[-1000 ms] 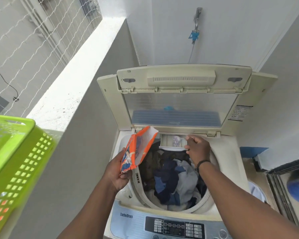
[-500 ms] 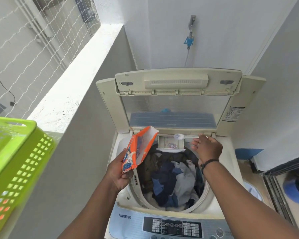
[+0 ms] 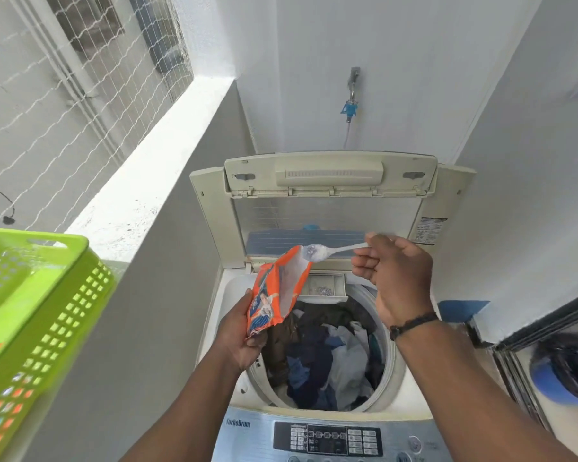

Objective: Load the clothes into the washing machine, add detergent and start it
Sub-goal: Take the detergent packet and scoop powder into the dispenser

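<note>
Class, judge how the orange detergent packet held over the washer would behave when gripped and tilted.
The detergent packet probably flexes easily: its film creases where the left hand grips it. It seems light, held by one hand. With its top open by the spoon, tilting would likely spill powder.

We note two bare forearms, sleeves not visible. Thin dark braided cord bracelet [image 3: 414, 323] circles right wrist. Left hand [image 3: 239, 338], right hand [image 3: 397, 278] ungloved; we see no rings.

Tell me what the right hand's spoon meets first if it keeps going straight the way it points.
Probably the open mouth of the orange detergent packet: the spoon in the right hand points left, its bowl at the packet's top edge. Depth is unclear.
</note>
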